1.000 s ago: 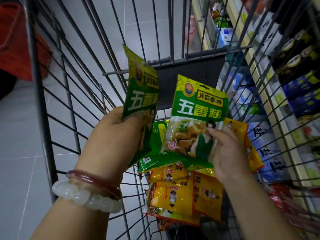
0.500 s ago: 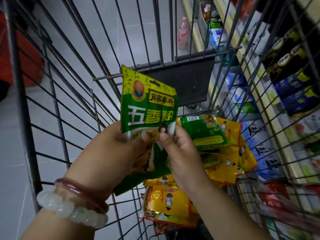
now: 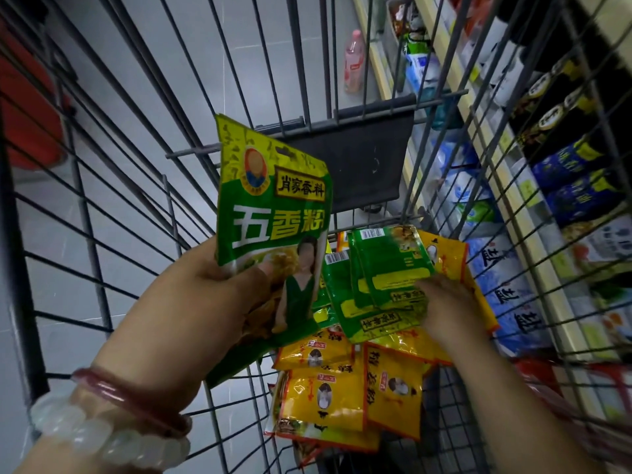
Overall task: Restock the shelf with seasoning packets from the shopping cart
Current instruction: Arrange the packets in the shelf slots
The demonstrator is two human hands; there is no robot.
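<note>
My left hand [image 3: 205,302] grips upright green seasoning packets [image 3: 273,213] above the wire shopping cart [image 3: 113,254], thumb pressed on the front one. My right hand [image 3: 448,302] reaches down into the cart and lies on green packets [image 3: 386,268] that rest back side up on the pile; whether its fingers grip one is hidden. Yellow seasoning packets [image 3: 328,395] lie beneath and around them on the cart's floor.
The store shelf [image 3: 533,213] runs along the right side of the cart, stocked with blue-and-white bags [image 3: 506,278] and dark bottles [image 3: 554,111]. A pink bottle [image 3: 354,59] stands on the grey floor ahead. Something red [image 3: 30,97] sits beyond the cart's left wall.
My right hand passed its green packet to my left hand, which now holds the stack, then dropped into the cart onto the green packets there.
</note>
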